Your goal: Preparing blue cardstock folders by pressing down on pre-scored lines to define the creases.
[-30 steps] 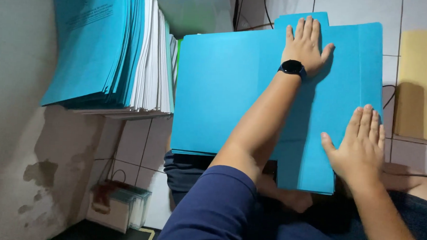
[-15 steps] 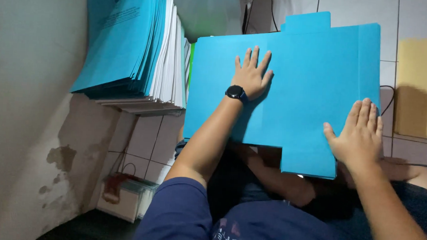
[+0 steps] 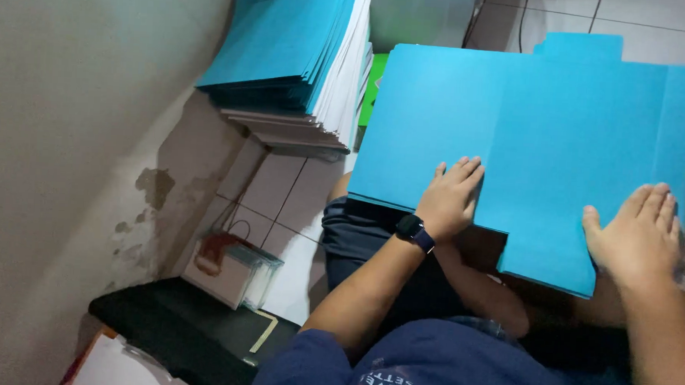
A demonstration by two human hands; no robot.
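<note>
Tiled floor below, blue stack (image 3: pixel 287 51) far left. Left hand (image 3: pixel 450 201) slid from far edge back to near edge of blue folder (image 3: pixel 545 140) on lap; right hand (image 3: pixel 637 240) unmoved, fingers flat, open, pressing, smoothing apparently done.

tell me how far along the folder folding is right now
Done: a tall stack of blue folders lies beside the wall, blue sheets above and white edges showing at its side.
In hand: one blue folder sheet lies flat across the lap, the left hand pressing its lower edge, the right hand flat on its lower right flap.
Left: this sheet is not on the stack; no unfolded pile is visible.
</note>
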